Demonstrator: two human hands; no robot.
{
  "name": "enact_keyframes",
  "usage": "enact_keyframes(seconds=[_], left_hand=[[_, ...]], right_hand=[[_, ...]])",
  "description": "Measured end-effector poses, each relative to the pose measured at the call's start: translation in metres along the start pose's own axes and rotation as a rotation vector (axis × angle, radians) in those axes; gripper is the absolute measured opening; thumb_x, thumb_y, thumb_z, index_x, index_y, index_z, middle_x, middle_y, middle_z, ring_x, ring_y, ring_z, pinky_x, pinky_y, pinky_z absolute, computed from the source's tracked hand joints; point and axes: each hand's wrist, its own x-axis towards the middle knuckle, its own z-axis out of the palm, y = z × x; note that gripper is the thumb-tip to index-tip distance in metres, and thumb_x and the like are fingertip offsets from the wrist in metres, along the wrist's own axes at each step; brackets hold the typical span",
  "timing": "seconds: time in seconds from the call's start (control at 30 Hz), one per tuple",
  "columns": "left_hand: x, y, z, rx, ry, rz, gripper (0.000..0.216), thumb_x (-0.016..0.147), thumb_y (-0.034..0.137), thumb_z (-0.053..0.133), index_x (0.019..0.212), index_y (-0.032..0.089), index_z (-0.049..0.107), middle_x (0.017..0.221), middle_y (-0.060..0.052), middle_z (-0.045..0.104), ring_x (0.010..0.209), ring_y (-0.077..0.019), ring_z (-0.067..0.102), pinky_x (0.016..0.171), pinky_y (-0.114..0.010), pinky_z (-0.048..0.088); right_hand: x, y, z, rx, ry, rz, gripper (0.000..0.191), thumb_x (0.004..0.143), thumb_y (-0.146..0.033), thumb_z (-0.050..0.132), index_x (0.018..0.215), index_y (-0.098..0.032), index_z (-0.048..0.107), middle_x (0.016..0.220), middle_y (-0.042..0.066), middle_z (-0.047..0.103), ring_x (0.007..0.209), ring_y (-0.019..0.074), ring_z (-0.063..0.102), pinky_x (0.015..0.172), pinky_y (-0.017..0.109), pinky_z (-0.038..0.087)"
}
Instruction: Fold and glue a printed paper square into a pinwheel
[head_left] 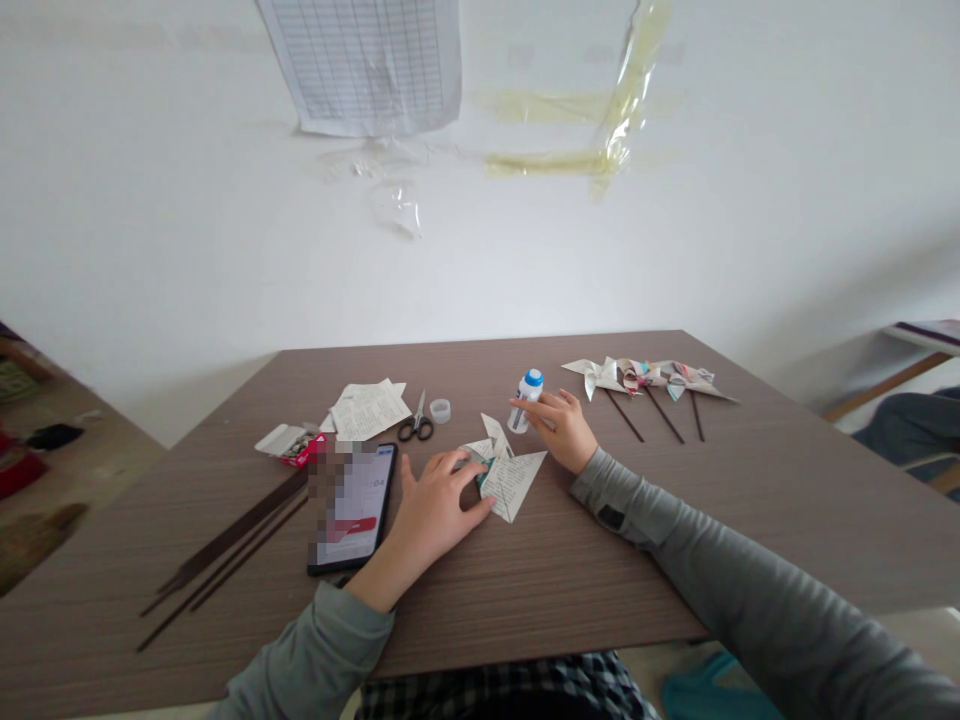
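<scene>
Left hand (427, 505) pins the printed-paper pinwheel (517, 482) mid-table, thumb and fingertips closed on its left side. Right hand (564, 428) at blue-capped bottle (529, 389), grip unclear. Apparent step: gluing; next move calls for steady blades.

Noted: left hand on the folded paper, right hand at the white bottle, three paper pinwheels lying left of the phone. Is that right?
Not quite: the three paper pinwheels lie right of the phone, as the head view shows. The left hand on the folded paper and the right hand at the white bottle are correct.
</scene>
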Motion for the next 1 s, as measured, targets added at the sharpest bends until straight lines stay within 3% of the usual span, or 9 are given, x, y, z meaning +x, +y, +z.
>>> enact_keyframes(seconds=[0.2, 0.33, 0.47, 0.53, 0.6, 0.7, 0.87, 0.93, 1.0], left_hand=[[0.0, 0.002, -0.002, -0.001, -0.005, 0.005, 0.04, 0.113, 0.041, 0.092, 0.152, 0.041, 0.095, 0.18, -0.012, 0.084, 0.173, -0.0487, 0.071, 0.155, -0.102, 0.025], [-0.001, 0.007, -0.007, 0.01, -0.033, -0.016, 0.042, 0.114, 0.036, 0.091, 0.156, 0.038, 0.095, 0.183, -0.015, 0.082, 0.177, -0.0501, 0.07, 0.154, -0.104, 0.022], [-0.001, 0.006, -0.008, 0.0, -0.019, -0.021, 0.041, 0.113, 0.035, 0.093, 0.153, 0.04, 0.096, 0.181, -0.012, 0.084, 0.176, -0.0504, 0.071, 0.156, -0.102, 0.021], [-0.001, 0.005, -0.008, -0.013, 0.001, -0.01, 0.04, 0.112, 0.034, 0.094, 0.151, 0.039, 0.097, 0.179, -0.011, 0.085, 0.174, -0.0502, 0.073, 0.156, -0.1, 0.021], [-0.001, 0.004, -0.007, -0.022, 0.004, -0.004, 0.039, 0.111, 0.035, 0.095, 0.15, 0.039, 0.097, 0.179, -0.011, 0.086, 0.173, -0.0503, 0.073, 0.156, -0.101, 0.022], [-0.001, 0.004, -0.008, -0.02, -0.018, -0.01, 0.04, 0.111, 0.037, 0.095, 0.151, 0.04, 0.097, 0.179, -0.013, 0.085, 0.174, -0.0513, 0.072, 0.154, -0.104, 0.022], [-0.001, 0.003, -0.007, -0.026, -0.011, -0.021, 0.039, 0.11, 0.038, 0.095, 0.15, 0.04, 0.098, 0.179, -0.012, 0.084, 0.175, -0.0519, 0.072, 0.155, -0.102, 0.022], [0.0, 0.001, -0.007, -0.021, -0.015, -0.021, 0.039, 0.111, 0.039, 0.095, 0.15, 0.04, 0.097, 0.18, -0.013, 0.084, 0.175, -0.0522, 0.071, 0.155, -0.103, 0.023], [0.0, 0.0, -0.006, -0.007, -0.033, -0.023, 0.04, 0.113, 0.039, 0.092, 0.153, 0.039, 0.096, 0.182, -0.014, 0.083, 0.177, -0.0525, 0.07, 0.155, -0.104, 0.022]], right_hand=[[0.0, -0.002, -0.002, -0.119, -0.049, -0.064, 0.058, 0.123, -0.015, 0.063, 0.166, -0.042, 0.093, 0.139, 0.012, 0.093, 0.134, 0.0347, 0.085, 0.148, 0.071, 0.048], [0.0, 0.002, 0.0, -0.06, -0.033, -0.089, 0.058, 0.12, -0.016, 0.065, 0.166, -0.038, 0.092, 0.148, 0.013, 0.092, 0.139, 0.0361, 0.083, 0.139, 0.066, 0.06], [0.001, 0.011, 0.0, 0.151, 0.091, -0.091, 0.034, 0.118, -0.025, 0.07, 0.13, -0.035, 0.101, 0.166, 0.013, 0.086, 0.15, 0.0396, 0.082, 0.133, 0.064, 0.067], [0.003, 0.016, 0.0, 0.269, 0.168, -0.067, 0.021, 0.115, -0.031, 0.074, 0.109, -0.031, 0.094, 0.165, 0.015, 0.086, 0.149, 0.0407, 0.083, 0.134, 0.066, 0.067], [0.004, 0.021, 0.002, 0.363, 0.22, -0.024, 0.01, 0.109, -0.036, 0.08, 0.102, -0.03, 0.083, 0.158, 0.018, 0.089, 0.145, 0.0414, 0.085, 0.133, 0.069, 0.067], [0.006, 0.027, 0.01, 0.455, 0.213, 0.078, 0.026, 0.097, -0.042, 0.092, 0.11, -0.031, 0.073, 0.146, 0.017, 0.092, 0.139, 0.041, 0.088, 0.131, 0.069, 0.069], [0.01, 0.032, 0.023, 0.503, 0.105, 0.186, 0.066, 0.088, -0.038, 0.103, 0.146, -0.029, 0.072, 0.137, 0.015, 0.096, 0.133, 0.0394, 0.094, 0.127, 0.066, 0.073], [0.013, 0.032, 0.026, 0.499, 0.067, 0.186, 0.07, 0.09, -0.034, 0.103, 0.153, -0.028, 0.073, 0.135, 0.013, 0.098, 0.133, 0.0381, 0.095, 0.128, 0.064, 0.073], [0.016, 0.033, 0.029, 0.505, 0.048, 0.185, 0.06, 0.092, -0.032, 0.103, 0.147, -0.028, 0.077, 0.132, 0.012, 0.099, 0.13, 0.0368, 0.096, 0.127, 0.062, 0.074]])
